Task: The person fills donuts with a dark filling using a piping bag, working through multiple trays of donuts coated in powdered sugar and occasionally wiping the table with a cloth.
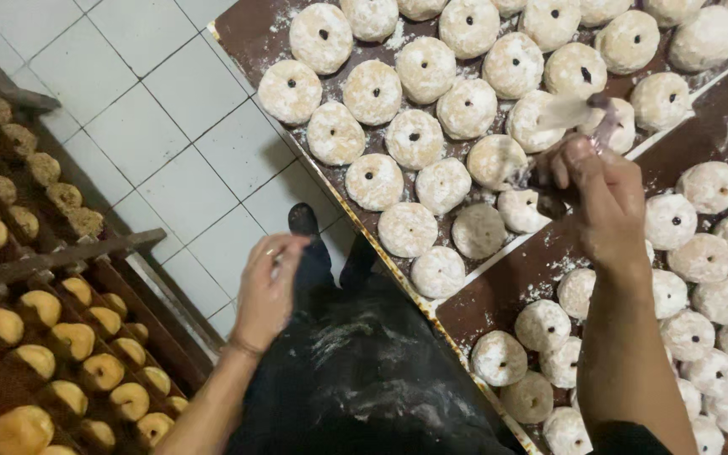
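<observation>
Sugar-dusting step: a blurred utensil, prob. a brush or spatula, is being gripped in the right hand just above powdered doughnuts. Left hand is being held loosely curled, apparently empty. Next: steady aim onto undusted doughnut.

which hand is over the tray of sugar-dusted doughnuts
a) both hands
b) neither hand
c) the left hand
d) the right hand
d: the right hand reaches over the brown tray of powdered doughnuts, pinching a small blurred tool, while the left hand hangs off the tray's edge above the tiled floor and the dark apron.
</observation>
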